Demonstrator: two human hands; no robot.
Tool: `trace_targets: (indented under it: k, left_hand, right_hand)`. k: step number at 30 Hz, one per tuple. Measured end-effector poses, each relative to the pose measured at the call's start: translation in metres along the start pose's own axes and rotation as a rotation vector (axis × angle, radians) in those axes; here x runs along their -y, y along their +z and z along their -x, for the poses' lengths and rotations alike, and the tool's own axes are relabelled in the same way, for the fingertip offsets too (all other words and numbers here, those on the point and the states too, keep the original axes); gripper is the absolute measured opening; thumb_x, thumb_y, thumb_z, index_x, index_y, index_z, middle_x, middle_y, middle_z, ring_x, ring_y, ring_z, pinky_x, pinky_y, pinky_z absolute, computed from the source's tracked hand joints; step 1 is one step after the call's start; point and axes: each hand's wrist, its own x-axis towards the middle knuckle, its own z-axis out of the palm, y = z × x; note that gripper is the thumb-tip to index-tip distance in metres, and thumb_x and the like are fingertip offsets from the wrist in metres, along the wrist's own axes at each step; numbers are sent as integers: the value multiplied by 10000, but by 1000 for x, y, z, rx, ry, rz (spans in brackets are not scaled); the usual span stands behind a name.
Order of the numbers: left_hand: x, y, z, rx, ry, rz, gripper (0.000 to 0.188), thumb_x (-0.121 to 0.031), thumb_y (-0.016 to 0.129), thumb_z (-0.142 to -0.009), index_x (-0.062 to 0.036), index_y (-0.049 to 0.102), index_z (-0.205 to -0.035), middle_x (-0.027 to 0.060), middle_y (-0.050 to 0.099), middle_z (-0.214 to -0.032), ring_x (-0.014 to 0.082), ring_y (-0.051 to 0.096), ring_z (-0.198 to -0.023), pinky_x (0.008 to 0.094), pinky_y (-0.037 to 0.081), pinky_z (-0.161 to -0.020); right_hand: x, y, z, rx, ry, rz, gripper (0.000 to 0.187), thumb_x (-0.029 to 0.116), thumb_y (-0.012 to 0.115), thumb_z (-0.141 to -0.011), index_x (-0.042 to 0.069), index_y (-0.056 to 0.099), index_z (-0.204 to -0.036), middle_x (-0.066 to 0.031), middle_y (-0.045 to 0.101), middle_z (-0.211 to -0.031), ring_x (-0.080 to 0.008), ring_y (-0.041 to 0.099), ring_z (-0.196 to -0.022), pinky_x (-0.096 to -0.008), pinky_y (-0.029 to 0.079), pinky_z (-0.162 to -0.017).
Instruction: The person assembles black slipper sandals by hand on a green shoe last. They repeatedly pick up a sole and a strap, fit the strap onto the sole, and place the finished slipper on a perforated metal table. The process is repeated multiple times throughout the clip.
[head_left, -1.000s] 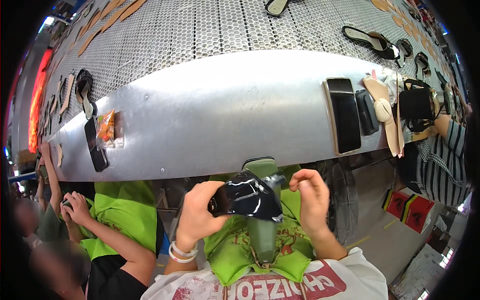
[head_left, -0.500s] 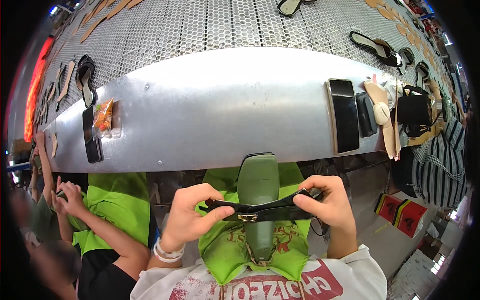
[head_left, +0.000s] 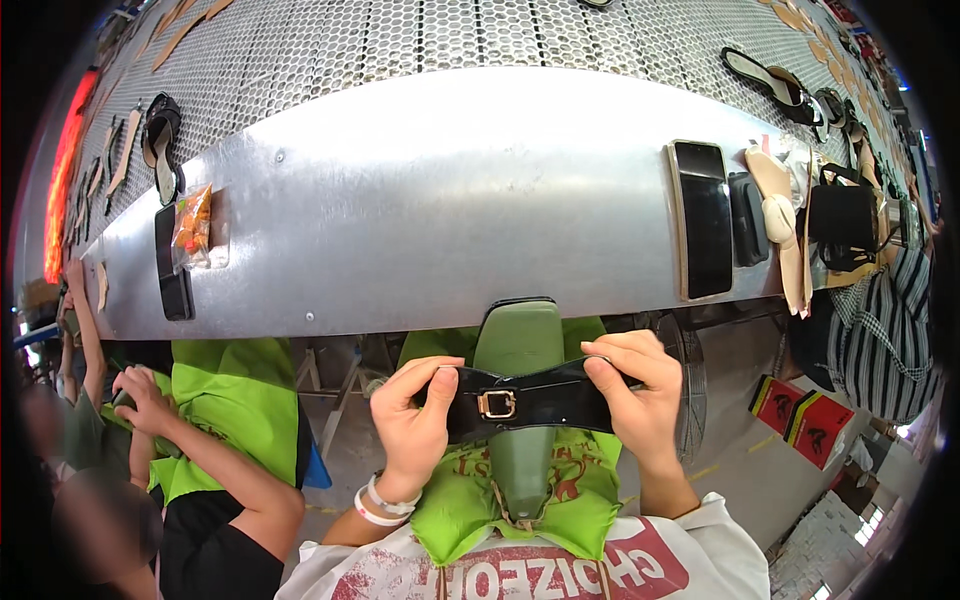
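Note:
A glossy black shoe upper strap [head_left: 555,400] with a gold buckle [head_left: 496,404] is stretched crosswise between my hands. My left hand [head_left: 413,410] pinches its left end between thumb and fingers. At the other end my right hand [head_left: 637,395] holds it the same way. Beneath the strap stands a green shoe last [head_left: 519,345] with a dark edge around its wide end, resting against my green apron [head_left: 465,500]. The strap covers the middle of the last; whether the two touch is hard to tell.
A metal table [head_left: 450,210] lies ahead, with a large phone [head_left: 702,220], a black case [head_left: 748,218] and beige insole pieces [head_left: 780,220] on its right. Left are another phone [head_left: 172,262] and an orange snack packet [head_left: 192,228]. Black sandals [head_left: 160,145] sit on the perforated conveyor [head_left: 400,45]. A co-worker's arm [head_left: 215,455] is left.
The strap has turned so its broad face and buckle now show fully, where it was edge-on and folded before. My hands have come slightly closer together.

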Motion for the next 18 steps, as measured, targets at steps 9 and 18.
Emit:
trace_targets:
  k: [9,18]
  left_hand:
    - [19,11,-7,13,-224,173,255,-192,659,-946,59,695,-937,-11,622,-766,57,481,-680,209,372,-624]
    - [44,14,-13,87,-198,424,230,-177,668,-940,53,682,-925,20,655,-801,79,543,-723,231,436,-678]
  right_hand:
    - [-37,38,8,35,450,-612,206,131,689,-892,-44,732,-992,-115,715,-931,-155,619,-862,-291,465,-798]
    - [-45,42,9,16,507,-879,188,118,672,-908,-61,728,-916,-35,698,-807,-85,582,-757,-246,453,-718]
